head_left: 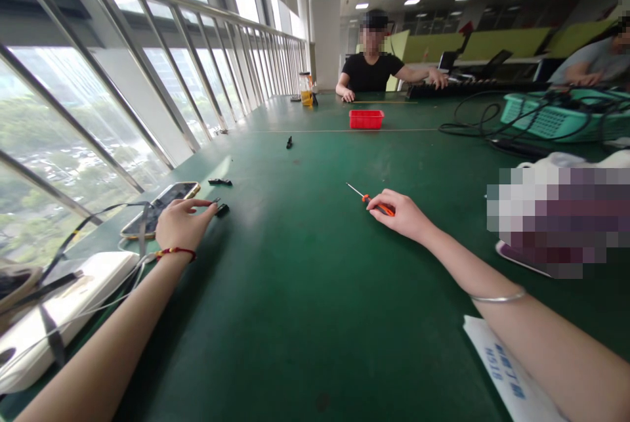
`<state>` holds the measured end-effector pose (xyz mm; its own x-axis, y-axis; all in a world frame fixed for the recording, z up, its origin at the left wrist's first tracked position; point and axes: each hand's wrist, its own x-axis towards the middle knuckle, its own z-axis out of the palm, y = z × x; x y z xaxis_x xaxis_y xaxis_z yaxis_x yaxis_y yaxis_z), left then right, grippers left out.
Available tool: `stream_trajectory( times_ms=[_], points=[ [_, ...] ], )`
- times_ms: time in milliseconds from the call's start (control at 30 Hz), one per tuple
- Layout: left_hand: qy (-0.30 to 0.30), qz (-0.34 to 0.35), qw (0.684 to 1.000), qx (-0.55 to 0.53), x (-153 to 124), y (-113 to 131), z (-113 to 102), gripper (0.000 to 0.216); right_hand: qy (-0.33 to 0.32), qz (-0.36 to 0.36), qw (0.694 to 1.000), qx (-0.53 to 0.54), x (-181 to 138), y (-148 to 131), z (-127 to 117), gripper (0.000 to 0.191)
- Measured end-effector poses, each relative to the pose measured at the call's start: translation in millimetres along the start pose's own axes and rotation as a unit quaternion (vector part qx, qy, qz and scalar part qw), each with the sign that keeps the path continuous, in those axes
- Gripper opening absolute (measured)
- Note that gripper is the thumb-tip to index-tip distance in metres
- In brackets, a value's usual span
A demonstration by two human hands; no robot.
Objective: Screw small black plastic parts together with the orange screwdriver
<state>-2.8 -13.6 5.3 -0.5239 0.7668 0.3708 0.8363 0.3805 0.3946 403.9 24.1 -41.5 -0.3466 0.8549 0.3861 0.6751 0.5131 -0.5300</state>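
- Head cam first, biggest thing is the green table (315,317), with a red box (367,121) toward its far end. I'll place everything off that box.
- Person in a black T-shirt (373,73), seated straight beyond the red box, one hand resting on the tabletop.
- Teal basket (522,113), well to the right of the red box, with black cables (447,128) spilling out of it on the side toward the box.
- White case (73,310), way nearer than the red box and far to its left.
- Left hand (182,222), nearer than the red box and well to its left. Thumb and forefinger are pinched together, basically no gap, on a small black piece.
- Right hand (401,215), nearer than the red box and a bit to its right. Fingers curled snugly round a handle.
- Phone (165,201), well left of the red box and nearer, just beside the left hand.
- Screwdriver (365,199), that's what the right hand has, directly on the near side of the red box, blade angled away and leftward.
- Black piece (223,210) at the left fingertips, well left of the red box and nearer. Too small to tell what it is.
- Loose black parts (220,182), two of them, lying apart, both left of the red box and nearer.
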Motion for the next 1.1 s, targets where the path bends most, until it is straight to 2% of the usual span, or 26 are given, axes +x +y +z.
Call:
stream_trajectory(
  times_ms=[133, 233, 633, 833, 1000, 1100],
  points=[
    [-0.058, -0.031, 0.998, 0.014, 1.7, -1.9, -2.1, 0.036, -0.001, 0.002, 1.000, 0.003, 0.2, 0.3, 0.2, 0.010],
    [-0.076, -0.032, 0.996, 0.024, 0.3, -0.8, -1.9, 0.038, -0.002, 0.003, 1.000, 0.004, 0.3, 0.3, 0.1, 0.010],
    [-0.080, -0.012, 0.997, 0.021, 1.2, -4.8, 2.0, 0.038, 0.000, -0.004, 1.000, 0.000, 0.7, 1.0, 0.7, 0.010],
    [-0.058, -0.012, 0.998, 0.006, 1.4, -6.3, 3.1, 0.037, 0.006, -0.005, 1.000, -0.001, -0.3, -1.8, -0.8, 0.010],
    [-0.077, 0.032, 0.996, 0.022, 0.0, -0.5, 9.5, 0.035, 0.064, -0.016, 0.997, 0.031, -1.2, -11.0, -0.1, 0.030],
    [-0.094, 0.114, 0.988, -0.035, -12.2, 17.9, 20.0, 0.031, 0.148, -0.030, 0.988, 0.035, -1.3, -26.1, -2.5, 0.027]
  ],
)
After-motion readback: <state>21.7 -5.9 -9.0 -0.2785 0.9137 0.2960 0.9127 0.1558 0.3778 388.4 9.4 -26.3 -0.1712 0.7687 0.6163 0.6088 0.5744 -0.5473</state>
